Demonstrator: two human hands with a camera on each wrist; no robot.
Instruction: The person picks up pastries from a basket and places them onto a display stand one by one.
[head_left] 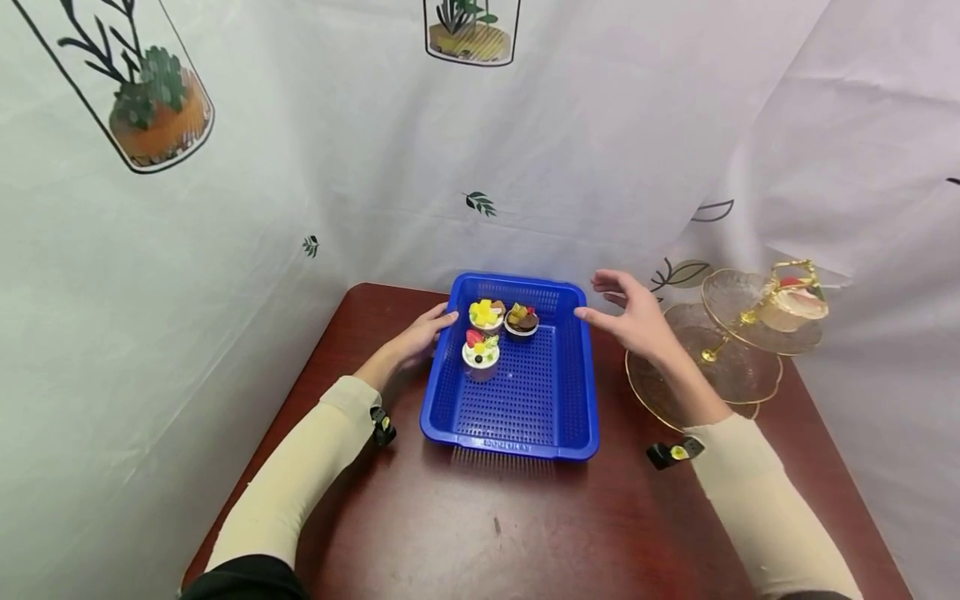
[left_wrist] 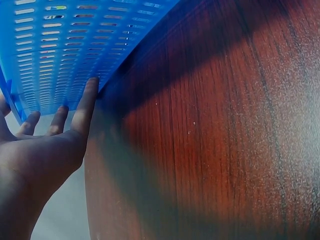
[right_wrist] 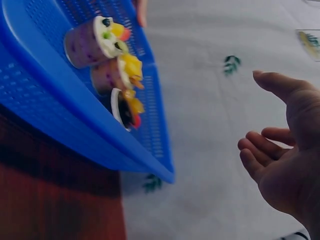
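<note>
A blue plastic basket [head_left: 510,446] with slotted walls holds three dessert cups toward its far left. One cup has yellow fruit cubes [head_left: 486,315], another a dark chocolate-like topping [head_left: 522,319], and the nearest has white cream with red and green fruit [head_left: 480,354]. My left hand [head_left: 422,335] grips the basket's left side, thumb at the rim; in the left wrist view its fingers [left_wrist: 89,95] lie against the outer slotted wall. Just off the far right rim, my right hand [head_left: 633,317] is spread, holding nothing. The right wrist view shows that hand [right_wrist: 285,145] apart from the basket.
At the right, a tiered clear stand with gold edges [head_left: 738,367] carries a cream-topped dessert cup [head_left: 795,308] on its upper tier; my right forearm partly covers the lower tiers. The dark red wooden table [head_left: 480,533] meets a white patterned cloth [head_left: 360,183] behind and at both sides.
</note>
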